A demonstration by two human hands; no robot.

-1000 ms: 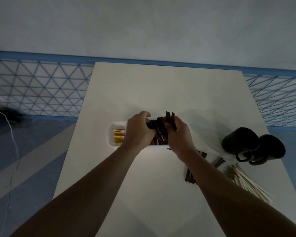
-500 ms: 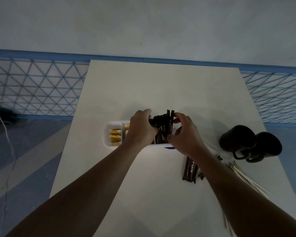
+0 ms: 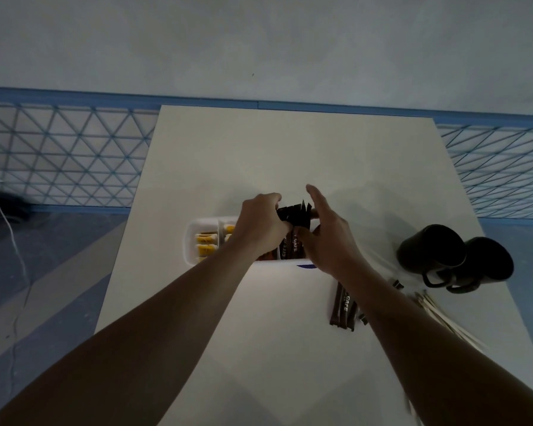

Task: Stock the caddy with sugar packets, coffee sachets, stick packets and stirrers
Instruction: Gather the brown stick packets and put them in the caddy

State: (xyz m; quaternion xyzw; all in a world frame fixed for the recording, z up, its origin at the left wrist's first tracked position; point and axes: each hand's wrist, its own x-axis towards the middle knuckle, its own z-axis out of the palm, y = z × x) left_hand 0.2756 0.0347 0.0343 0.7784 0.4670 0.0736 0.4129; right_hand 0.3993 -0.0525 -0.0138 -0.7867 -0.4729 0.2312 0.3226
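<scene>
A white caddy (image 3: pixel 189 241) lies mid-table, with yellow packets (image 3: pixel 206 245) in its left compartments. A bunch of dark brown coffee stick packets (image 3: pixel 293 229) stands in the caddy's middle, tops fanned upward. My left hand (image 3: pixel 260 226) grips the bunch from the left. My right hand (image 3: pixel 326 238) presses against its right side, fingers extended upward and thumb on the sticks. More brown stick packets (image 3: pixel 342 307) lie flat on the table by my right forearm. Wooden stirrers (image 3: pixel 437 315) are heaped at the right. Both hands hide the caddy's right part.
Two black mugs (image 3: pixel 453 259) stand at the table's right edge, beyond the stirrers. The white table (image 3: pixel 290 155) ends at a wall with a blue lattice barrier (image 3: pixel 62 155) behind it. A white cable (image 3: pixel 16 250) runs over the floor at left.
My right hand's fingers have opened from a curled grip and now stretch upward beside the sticks. The left hand keeps its hold on the bunch.
</scene>
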